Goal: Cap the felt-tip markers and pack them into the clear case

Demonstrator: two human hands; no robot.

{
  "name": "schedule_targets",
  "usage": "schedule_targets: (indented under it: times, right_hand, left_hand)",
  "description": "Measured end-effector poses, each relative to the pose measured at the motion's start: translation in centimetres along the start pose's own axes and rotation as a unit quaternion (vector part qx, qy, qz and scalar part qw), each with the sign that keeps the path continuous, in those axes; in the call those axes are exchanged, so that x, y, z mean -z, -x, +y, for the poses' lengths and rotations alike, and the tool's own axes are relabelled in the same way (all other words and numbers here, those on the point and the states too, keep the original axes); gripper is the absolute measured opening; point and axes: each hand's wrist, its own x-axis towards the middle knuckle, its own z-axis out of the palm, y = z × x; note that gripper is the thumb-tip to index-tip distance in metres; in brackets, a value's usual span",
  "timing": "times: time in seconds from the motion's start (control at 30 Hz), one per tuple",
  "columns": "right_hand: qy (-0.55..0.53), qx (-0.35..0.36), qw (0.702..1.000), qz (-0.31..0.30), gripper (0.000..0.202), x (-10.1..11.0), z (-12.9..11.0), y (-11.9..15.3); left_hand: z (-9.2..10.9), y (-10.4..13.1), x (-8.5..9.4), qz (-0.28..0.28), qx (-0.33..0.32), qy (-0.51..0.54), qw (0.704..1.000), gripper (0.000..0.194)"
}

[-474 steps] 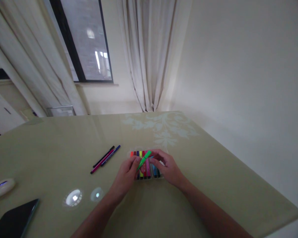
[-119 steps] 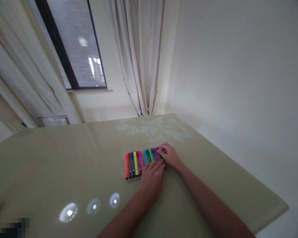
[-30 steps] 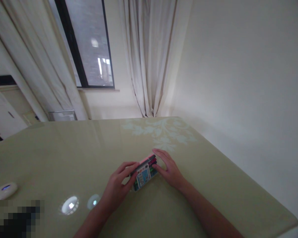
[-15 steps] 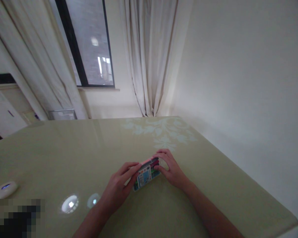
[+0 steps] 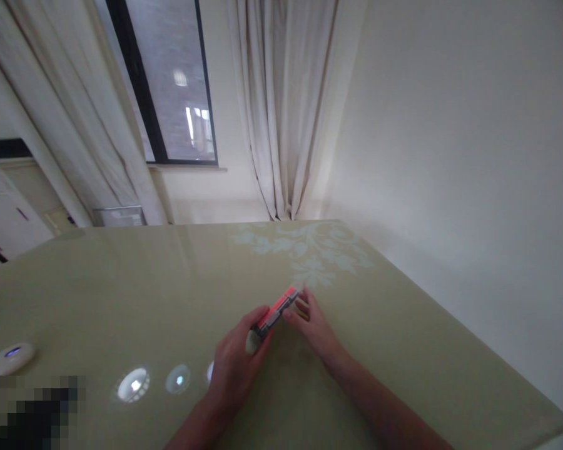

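A small pack of markers [image 5: 278, 309] with a red or pink edge is held above the glossy green table [image 5: 169, 300], its narrow side turned up and slanting toward the upper right. My left hand [image 5: 239, 353] is wrapped round its lower left end, thumb on one side and fingers on the other. At the upper right end, my right hand [image 5: 312, 322] has its fingers curved and apart, with thumb and fingertips close to the pack's end. Whether they touch it is hard to tell.
A white oval object [image 5: 10, 359] lies at the table's left. Light reflections shine near the front. Behind the table are curtains [image 5: 286, 112] and a window [image 5: 173, 81]; a white wall [image 5: 464, 137] runs along the right. A blurred dark patch covers the lower left corner.
The pack has turned from showing its printed face to showing its narrow edge. My left hand has shifted right and now wraps its lower end; my right hand's fingers have loosened from the pack.
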Motion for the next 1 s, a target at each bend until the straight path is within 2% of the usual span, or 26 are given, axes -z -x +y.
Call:
schedule_targets:
  times: [0.13,0.33,0.43,0.77,0.9,1.0]
  right_hand:
    - [-0.088,-0.022,0.994,-0.053,0.088,-1.8,-0.5,1.7]
    - [-0.118,-0.026,0.99,-0.066,0.104,-1.9,0.4,1.3]
    - [-0.13,-0.03,0.988,-0.075,0.108,-1.7,0.6,1.1]
    - [-0.196,-0.036,0.974,-0.105,0.104,-2.2,0.9,1.8]
    - [-0.201,-0.033,0.975,-0.092,0.104,-2.4,0.7,2.0]
    - [-0.207,-0.025,0.972,-0.105,0.105,-2.6,0.2,2.3]
  left_hand:
    - [0.3,0.5,-0.5,-0.012,-0.091,-0.033,0.995,0.038]
    - [0.5,0.1,-0.1,0.003,-0.122,-0.051,0.991,0.035]
    - [0.8,-0.1,0.2,0.005,-0.117,-0.04,0.992,0.034]
    - [1.1,0.3,0.6,-0.017,-0.097,-0.035,0.995,0.039]
    - [0.8,0.3,0.5,-0.035,-0.063,-0.058,0.996,0.053]
    - [0.7,0.2,0.1,-0.068,-0.058,-0.066,0.994,0.062]
